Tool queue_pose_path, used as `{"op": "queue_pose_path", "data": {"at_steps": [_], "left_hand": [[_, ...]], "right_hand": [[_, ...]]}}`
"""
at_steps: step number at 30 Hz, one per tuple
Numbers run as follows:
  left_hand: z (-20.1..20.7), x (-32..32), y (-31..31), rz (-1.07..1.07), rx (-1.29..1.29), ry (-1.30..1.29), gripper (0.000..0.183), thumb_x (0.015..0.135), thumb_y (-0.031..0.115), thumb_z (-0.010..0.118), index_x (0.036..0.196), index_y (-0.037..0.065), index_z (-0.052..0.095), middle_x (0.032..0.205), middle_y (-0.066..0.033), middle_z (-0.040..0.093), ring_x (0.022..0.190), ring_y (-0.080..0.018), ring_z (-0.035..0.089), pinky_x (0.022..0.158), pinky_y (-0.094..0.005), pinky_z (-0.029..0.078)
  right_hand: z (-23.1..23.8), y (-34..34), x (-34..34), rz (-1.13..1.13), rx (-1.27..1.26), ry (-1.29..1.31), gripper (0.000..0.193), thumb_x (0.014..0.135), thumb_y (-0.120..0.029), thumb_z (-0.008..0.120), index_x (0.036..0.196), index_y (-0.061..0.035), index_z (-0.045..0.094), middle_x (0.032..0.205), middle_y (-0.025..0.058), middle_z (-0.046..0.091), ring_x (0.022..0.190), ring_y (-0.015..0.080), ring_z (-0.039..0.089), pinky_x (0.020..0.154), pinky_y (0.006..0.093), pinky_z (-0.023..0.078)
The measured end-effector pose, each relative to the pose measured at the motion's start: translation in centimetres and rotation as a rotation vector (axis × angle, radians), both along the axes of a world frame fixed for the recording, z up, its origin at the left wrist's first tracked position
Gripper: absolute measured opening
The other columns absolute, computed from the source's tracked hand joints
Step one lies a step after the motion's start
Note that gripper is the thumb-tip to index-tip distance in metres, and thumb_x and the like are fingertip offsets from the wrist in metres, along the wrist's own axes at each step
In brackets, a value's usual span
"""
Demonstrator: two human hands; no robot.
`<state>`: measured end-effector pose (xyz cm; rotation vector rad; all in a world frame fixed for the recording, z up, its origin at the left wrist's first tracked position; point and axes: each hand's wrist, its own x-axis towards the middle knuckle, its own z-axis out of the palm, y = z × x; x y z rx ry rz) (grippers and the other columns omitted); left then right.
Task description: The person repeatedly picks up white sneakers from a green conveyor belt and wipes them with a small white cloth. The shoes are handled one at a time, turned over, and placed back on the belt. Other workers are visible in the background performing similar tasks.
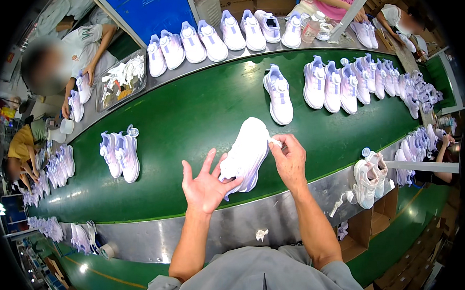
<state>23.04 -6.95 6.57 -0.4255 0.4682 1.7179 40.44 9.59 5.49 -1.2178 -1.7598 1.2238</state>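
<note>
A white sneaker with lilac trim (249, 148) is tilted in front of me over the green belt, its toe pointing away. My left hand (204, 188) is palm up beside its heel end, fingers spread, with some fingertips against the shoe. At the shoe's right edge, my right hand (290, 160) pinches a small white wad of cloth or paper (277, 143) between thumb and fingers. A single matching sneaker (279, 98) stands just beyond, and a pair of them (122, 156) stands to the left.
The green belt (186, 127) curves across, with a row of sneakers (339, 87) at right. More sneakers line the far metal ledge (216, 43). A tray of white scraps (123, 80) sits far left, near a co-worker. Sandal-like shoes (367, 182) stand on the near metal edge (286, 220).
</note>
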Motion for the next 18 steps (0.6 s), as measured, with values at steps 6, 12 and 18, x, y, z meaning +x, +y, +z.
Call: {"op": "queue_pose_path", "data": {"at_steps": [6,12,18], "left_hand": [[0.1,-0.3,-0.2,-0.003,0.021,-0.018,0.091,0.093,0.075,0.050,0.158,0.013,0.031,0.159,-0.0198,0.036,0.146,-0.0470,0.034,0.110,-0.0773,0.031],[-0.4,-0.5,-0.4,0.031,0.036,-0.081,0.091,0.094,0.073,0.051,0.158,0.013,0.030,0.157,-0.0203,0.038,0.143,-0.0461,0.038,0.109,-0.0758,0.034],[-0.7,-0.5,-0.2,0.048,0.062,-0.104,0.090,0.095,0.072,0.051,0.158,0.011,0.030,0.154,-0.0202,0.041,0.140,-0.0473,0.042,0.109,-0.0742,0.036]], "right_hand": [[-0.2,-0.2,-0.3,0.019,0.024,-0.007,0.013,0.088,-0.007,0.072,0.097,0.0005,0.069,0.089,0.0110,0.065,0.075,0.0212,0.062,0.070,0.0344,0.050],[-0.2,-1.4,-0.3,0.032,0.038,-0.050,0.011,0.087,-0.007,0.072,0.095,-0.0004,0.067,0.088,0.0118,0.063,0.076,0.0246,0.062,0.071,0.0357,0.051],[-1.2,-3.1,-0.2,0.055,0.113,-0.040,0.012,0.086,-0.006,0.072,0.095,-0.0015,0.066,0.086,0.0127,0.062,0.076,0.0271,0.062,0.070,0.0372,0.050]]}}
